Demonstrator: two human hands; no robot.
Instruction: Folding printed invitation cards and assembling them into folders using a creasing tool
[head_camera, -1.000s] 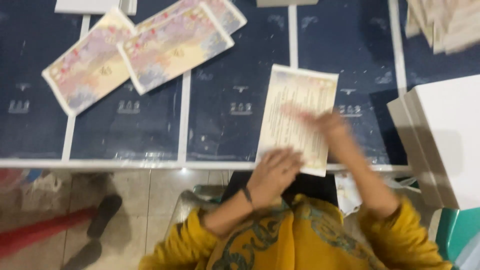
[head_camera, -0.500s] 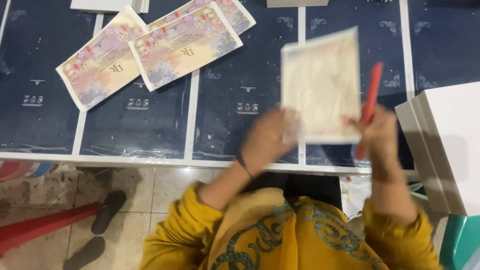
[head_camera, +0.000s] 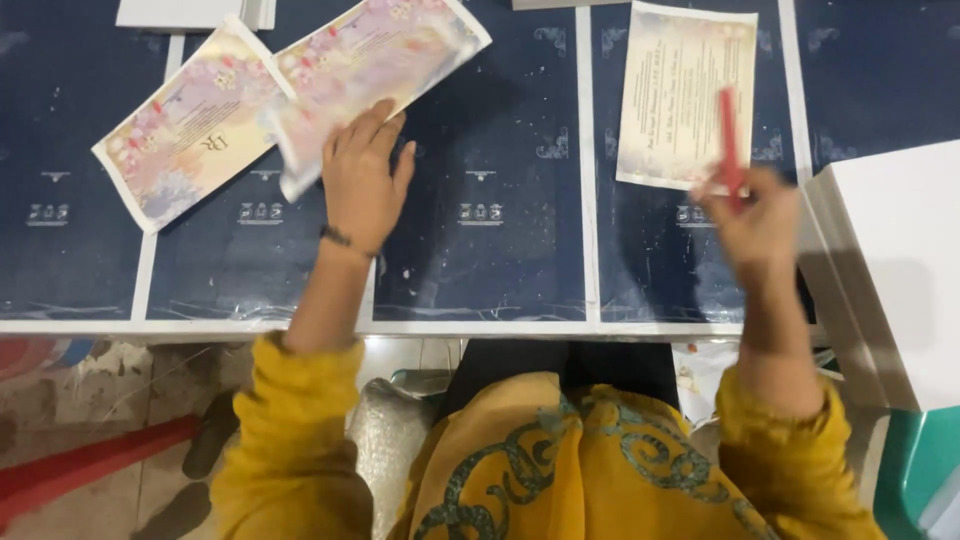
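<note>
My left hand (head_camera: 362, 178) rests on the near end of a floral pastel card (head_camera: 375, 70) and lifts its corner off the dark blue printed sheets (head_camera: 480, 250). A second floral card (head_camera: 190, 140) lies just left of it. My right hand (head_camera: 752, 220) holds a red pen-like stick (head_camera: 729, 140) upright, over the lower right corner of a cream printed card (head_camera: 680, 95) that lies flat on the blue sheets.
A thick stack of white boards (head_camera: 890, 270) stands at the right table edge. White sheets (head_camera: 190, 12) lie at the far left. Below the table edge are a tiled floor, a red strip (head_camera: 80, 465) and a green stool corner (head_camera: 925, 470).
My left hand has left the cream card and reached left onto the floral card. The cream card now lies flat farther away. My right hand keeps the red stick.
</note>
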